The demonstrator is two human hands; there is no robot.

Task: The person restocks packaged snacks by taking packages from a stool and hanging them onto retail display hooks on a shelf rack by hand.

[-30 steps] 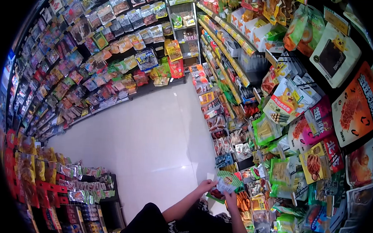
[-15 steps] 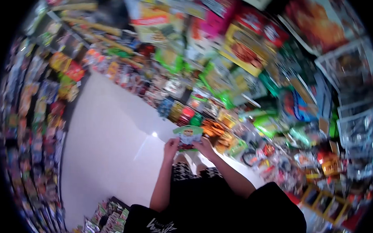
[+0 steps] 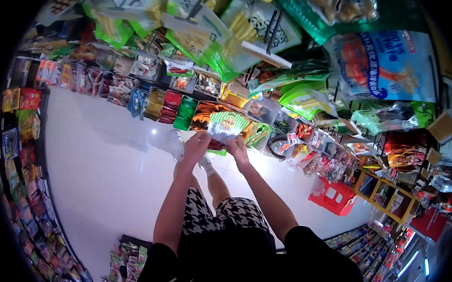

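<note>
Between both hands, near the centre of the head view, is a green and white striped packet [image 3: 226,126] with a clear lower part showing dark red contents. My left hand [image 3: 197,144] grips its lower left edge. On its lower right edge, my right hand [image 3: 238,147] has its fingers closed. Behind the packet stand bins of orange packs [image 3: 203,114], with a green bin [image 3: 186,112] and a red bin [image 3: 170,107] to their left.
Hanging bags, among them a blue one [image 3: 385,65], fill the rack above. A red basket [image 3: 333,196] stands on the pale floor [image 3: 108,181] at the right. More shelves of packets [image 3: 30,183] line the left edge. A low display [image 3: 128,260] is at the bottom left.
The view has swung right along the shelves, bringing the red basket and my legs into sight. Both hands still hold the packet, which now appears in front of the orange packs.
</note>
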